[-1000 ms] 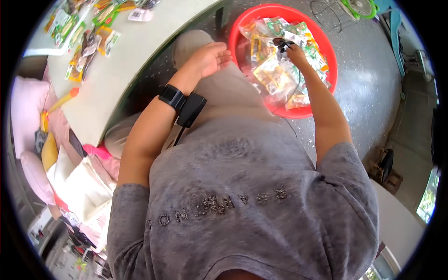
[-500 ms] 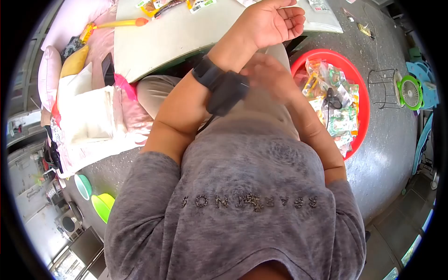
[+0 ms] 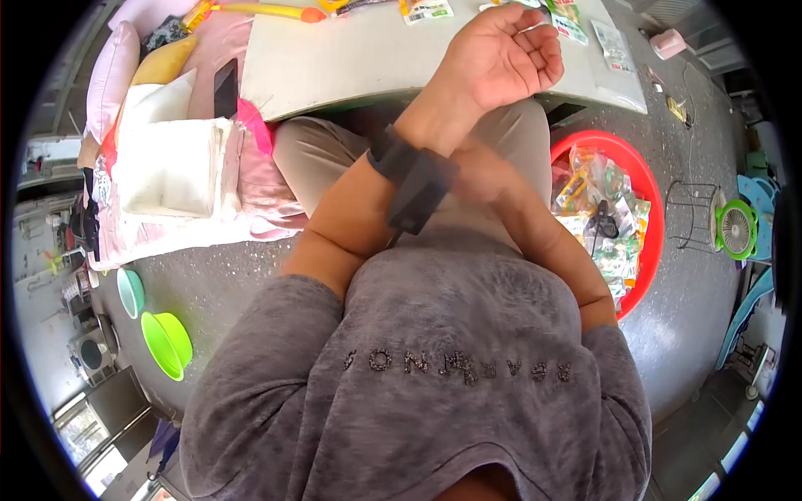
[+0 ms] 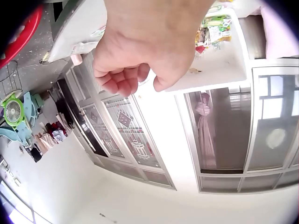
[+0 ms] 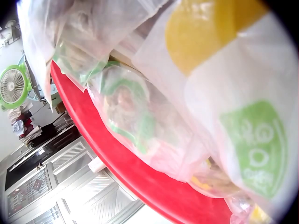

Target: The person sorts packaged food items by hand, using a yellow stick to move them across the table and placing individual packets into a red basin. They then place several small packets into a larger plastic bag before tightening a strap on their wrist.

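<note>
The left hand (image 3: pixel 505 63) is held palm up above the table's near edge, its fingers loosely curled around nothing; the left wrist view also shows this hand (image 4: pixel 145 51) holding nothing. A black strap and box-shaped device (image 3: pixel 420 192) sit on the left forearm. Beside that strap is the right hand (image 3: pixel 484 171), blurred, its fingers partly hidden at the left wrist, so any grip is unclear. A black device (image 3: pixel 601 222) with a cord lies on packets in the red basin (image 3: pixel 654 225). The right wrist view shows plastic packets (image 5: pixel 140 107) close up and no hand.
Food packets (image 3: pixel 428 8) lie on the white table (image 3: pixel 334 63). At the left are a pink-covered seat with pillows (image 3: pixel 109 79) and a white cushion (image 3: pixel 167 171). Green bowls (image 3: pixel 167 344) stand on the floor at the left, a green fan (image 3: pixel 737 230) at the right.
The right hand has let go of the black device in the basin and moved over to the left wrist. The left hand has moved forward and right, and the head view has shifted.
</note>
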The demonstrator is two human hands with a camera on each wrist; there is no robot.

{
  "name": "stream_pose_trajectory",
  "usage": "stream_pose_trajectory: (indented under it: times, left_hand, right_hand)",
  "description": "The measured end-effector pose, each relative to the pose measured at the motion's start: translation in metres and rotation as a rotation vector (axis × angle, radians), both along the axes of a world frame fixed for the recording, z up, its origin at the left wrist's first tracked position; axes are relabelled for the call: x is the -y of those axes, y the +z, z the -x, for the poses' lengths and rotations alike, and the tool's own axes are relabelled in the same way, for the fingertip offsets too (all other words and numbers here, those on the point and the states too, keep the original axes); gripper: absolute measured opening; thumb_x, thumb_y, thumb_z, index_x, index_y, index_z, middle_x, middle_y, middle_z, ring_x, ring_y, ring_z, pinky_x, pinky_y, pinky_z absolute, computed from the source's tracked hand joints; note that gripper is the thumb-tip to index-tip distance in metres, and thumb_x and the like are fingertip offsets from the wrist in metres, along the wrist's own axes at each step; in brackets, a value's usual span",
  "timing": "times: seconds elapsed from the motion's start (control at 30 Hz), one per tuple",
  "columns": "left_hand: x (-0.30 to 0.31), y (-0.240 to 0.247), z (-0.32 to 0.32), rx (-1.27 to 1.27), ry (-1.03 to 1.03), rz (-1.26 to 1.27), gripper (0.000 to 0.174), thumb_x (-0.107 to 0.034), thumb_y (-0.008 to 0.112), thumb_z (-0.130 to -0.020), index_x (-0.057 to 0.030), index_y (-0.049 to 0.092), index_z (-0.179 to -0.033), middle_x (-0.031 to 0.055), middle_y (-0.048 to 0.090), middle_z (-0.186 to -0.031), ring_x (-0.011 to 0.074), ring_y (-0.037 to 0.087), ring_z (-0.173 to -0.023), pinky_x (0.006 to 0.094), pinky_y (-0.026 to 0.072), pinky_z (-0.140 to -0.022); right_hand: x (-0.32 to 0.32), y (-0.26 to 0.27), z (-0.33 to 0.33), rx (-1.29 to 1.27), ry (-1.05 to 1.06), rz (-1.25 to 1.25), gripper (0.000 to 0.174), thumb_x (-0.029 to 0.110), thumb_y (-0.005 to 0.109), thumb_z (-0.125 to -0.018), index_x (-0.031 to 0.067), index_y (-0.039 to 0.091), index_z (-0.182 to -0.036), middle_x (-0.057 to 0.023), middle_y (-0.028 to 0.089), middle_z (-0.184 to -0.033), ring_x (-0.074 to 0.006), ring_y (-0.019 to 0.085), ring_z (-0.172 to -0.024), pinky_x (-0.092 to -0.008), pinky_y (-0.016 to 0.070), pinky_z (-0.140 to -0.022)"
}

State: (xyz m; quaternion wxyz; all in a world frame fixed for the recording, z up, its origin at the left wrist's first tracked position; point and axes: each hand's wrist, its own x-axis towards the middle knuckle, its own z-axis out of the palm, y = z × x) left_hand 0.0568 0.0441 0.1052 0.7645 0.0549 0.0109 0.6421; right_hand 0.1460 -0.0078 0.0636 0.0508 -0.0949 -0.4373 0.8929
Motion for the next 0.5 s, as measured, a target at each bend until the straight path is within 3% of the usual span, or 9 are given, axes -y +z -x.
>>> stream_pose_trajectory:
  times: [0.13, 0.23, 0.33, 0.5]
  left_hand:
    - [0.004, -0.009, 0.016, -0.003, 0.065, 0.028, 0.018, -0.018, 0.050, -0.079, -0.0019, 0.052, -0.086, 0.0134, 0.056, -0.082, 0.0237, 0.053, -0.076, 0.0388, 0.0418, -0.073]
    - [0.007, -0.017, 0.020, -0.074, 0.113, 0.097, 0.020, -0.019, 0.050, -0.079, -0.0013, 0.053, -0.088, 0.0132, 0.056, -0.084, 0.0237, 0.052, -0.078, 0.0391, 0.0413, -0.073]
    - [0.007, -0.022, 0.020, -0.180, 0.180, 0.151, 0.021, -0.020, 0.051, -0.079, -0.0020, 0.052, -0.090, 0.0129, 0.056, -0.082, 0.0236, 0.052, -0.078, 0.0370, 0.0419, -0.072]
    - [0.003, -0.031, 0.025, -0.351, 0.243, 0.115, 0.022, -0.020, 0.053, -0.078, -0.0041, 0.051, -0.093, 0.0115, 0.057, -0.083, 0.0220, 0.052, -0.078, 0.0345, 0.0419, -0.071]
  right_hand:
    - [0.002, 0.001, -0.004, 0.017, 0.016, 0.114, 0.027, 0.000, 0.053, -0.072, 0.0044, 0.055, -0.099, -0.0048, 0.057, -0.096, -0.0159, 0.051, -0.094, -0.0280, 0.0428, -0.074]
    - [0.003, -0.014, -0.001, 0.057, 0.038, 0.014, 0.046, 0.009, 0.059, -0.069, 0.0051, 0.045, -0.112, -0.0050, 0.051, -0.106, -0.0151, 0.050, -0.094, -0.0287, 0.0423, -0.077]
    - [0.007, -0.020, 0.002, 0.160, -0.053, -0.020, 0.042, 0.007, 0.059, -0.068, 0.0055, 0.048, -0.109, -0.0033, 0.053, -0.101, -0.0144, 0.051, -0.088, -0.0275, 0.0432, -0.071]
    - [0.007, -0.033, 0.003, 0.197, -0.158, -0.101, 0.027, 0.005, 0.055, -0.071, 0.0040, 0.053, -0.098, -0.0013, 0.055, -0.080, -0.0097, 0.049, -0.067, -0.0234, 0.0401, -0.055]
